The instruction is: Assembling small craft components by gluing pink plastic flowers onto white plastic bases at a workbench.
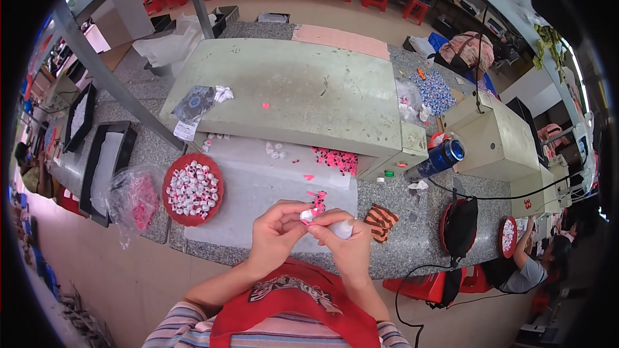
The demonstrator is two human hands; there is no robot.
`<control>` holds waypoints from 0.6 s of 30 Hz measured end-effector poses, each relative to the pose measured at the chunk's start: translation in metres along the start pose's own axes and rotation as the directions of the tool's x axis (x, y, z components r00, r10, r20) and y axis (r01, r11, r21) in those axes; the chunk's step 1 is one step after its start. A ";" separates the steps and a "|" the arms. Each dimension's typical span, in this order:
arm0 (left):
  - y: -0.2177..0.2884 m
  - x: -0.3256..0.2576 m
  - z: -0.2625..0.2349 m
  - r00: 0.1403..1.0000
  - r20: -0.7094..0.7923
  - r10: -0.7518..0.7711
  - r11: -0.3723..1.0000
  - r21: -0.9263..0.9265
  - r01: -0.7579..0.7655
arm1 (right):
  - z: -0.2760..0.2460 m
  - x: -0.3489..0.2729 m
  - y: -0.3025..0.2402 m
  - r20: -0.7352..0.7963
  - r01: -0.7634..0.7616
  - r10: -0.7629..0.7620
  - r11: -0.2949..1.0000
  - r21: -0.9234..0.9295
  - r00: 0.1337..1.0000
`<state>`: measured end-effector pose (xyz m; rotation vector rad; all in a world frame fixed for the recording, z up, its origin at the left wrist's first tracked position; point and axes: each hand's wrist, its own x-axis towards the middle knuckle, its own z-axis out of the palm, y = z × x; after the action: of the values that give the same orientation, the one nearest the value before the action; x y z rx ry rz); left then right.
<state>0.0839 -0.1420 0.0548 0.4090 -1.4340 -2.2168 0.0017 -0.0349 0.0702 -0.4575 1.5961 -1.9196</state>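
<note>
In front of my chest, both hands meet around a small white rounded piece with a pink part (pixel 307 216). My left hand (pixel 276 232) pinches it between thumb and fingers. My right hand (pixel 348 248) is closed too, its thumb and fingertips at the pink edge of the piece. A whitish, bottle-like thing (pixel 342 229) is tucked in my right hand, partly hidden by the fingers. Just beyond my hands, pink and black bits (pixel 318 198) lie on a white sheet (pixel 248 180). To the left stands a red scalloped dish (pixel 169 209) full of white pieces with pink spots.
A long pale green machine housing (pixel 277 96) spans the bench, with a pile of pink pieces (pixel 338 161) at its opening. Nearby are a plastic bag (pixel 138 200), a striped cloth (pixel 381 222), a blue-topped bottle (pixel 445 154) and a black bag (pixel 460 225). A co-worker (pixel 529 270) sits at right.
</note>
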 end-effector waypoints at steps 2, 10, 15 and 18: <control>0.001 -0.002 -0.003 0.999 0.010 0.050 0.998 0.025 -0.050 | 0.002 -0.002 0.003 -0.040 0.033 -0.034 0.998 -0.047 0.999; 0.018 -0.009 -0.007 0.985 0.094 0.144 0.966 0.202 -0.161 | 0.001 -0.006 0.011 -0.077 0.079 -0.088 0.991 -0.105 0.993; 0.019 -0.003 -0.024 0.977 0.209 -0.037 0.997 -0.056 0.050 | 0.009 -0.007 -0.004 -0.031 0.084 -0.089 0.987 -0.136 0.996; 0.018 -0.004 -0.019 0.979 0.167 -0.117 0.982 -0.125 0.139 | 0.004 -0.008 0.001 0.052 0.215 -0.209 0.958 -0.188 0.977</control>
<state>0.1009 -0.1608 0.0635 0.2912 -1.3583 -2.4833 0.0105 -0.0326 0.0713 -0.7639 1.7825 -1.9067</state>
